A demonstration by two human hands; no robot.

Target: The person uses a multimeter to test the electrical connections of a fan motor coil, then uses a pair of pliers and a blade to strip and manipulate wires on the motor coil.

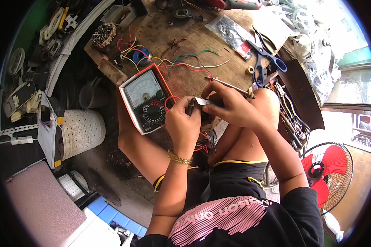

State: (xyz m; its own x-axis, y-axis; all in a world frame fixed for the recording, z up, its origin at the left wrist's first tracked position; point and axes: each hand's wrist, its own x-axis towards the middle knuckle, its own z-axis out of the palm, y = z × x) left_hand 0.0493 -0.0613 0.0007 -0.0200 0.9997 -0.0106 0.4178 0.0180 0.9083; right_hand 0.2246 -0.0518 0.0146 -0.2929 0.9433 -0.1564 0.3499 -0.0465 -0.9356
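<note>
My left hand (184, 121), with a gold bracelet at the wrist, is closed on a dark pen-shaped piece (191, 106), perhaps a test probe. A red lead loops beside these fingers. My right hand (231, 106) pinches a small pale flat piece (202, 101), blade-like, whose tip meets the left fingertips. What lies under the fingers is hidden. Left of my hands an analog multimeter (147, 99), with an orange-red case and a black dial, leans against the bench edge. Just beyond my right hand lies a thin metal rod (233, 85).
On the wooden bench (189, 39) lie loose wires, a blue spool (142, 56), blue-handled scissors (259, 61) and a plastic packet (231, 35). A tool box with pliers (290, 111) stands at right, near a red-bladed fan (327, 175). A patterned bin (82, 133) is at left.
</note>
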